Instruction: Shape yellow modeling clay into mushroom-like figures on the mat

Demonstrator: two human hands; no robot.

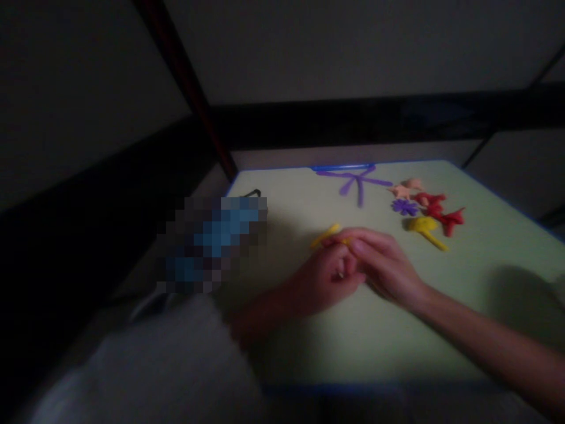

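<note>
My left hand and my right hand meet over the middle of the table, fingers closed together. A small bit of yellow modelling clay shows between the fingertips, pinched there; most of it is hidden. Just beyond my left fingers, a thin yellow clay strip lies on the tabletop. Right of my right hand rests a yellow clay piece with a rounded head and a stem. Behind it are a purple flower-like clay piece and red clay shapes.
Pale pink clay shapes and long purple clay strips lie toward the far edge of the pale table, which has a blue rim. A blurred-out bluish object is at the left. The room is dim, with a wall behind.
</note>
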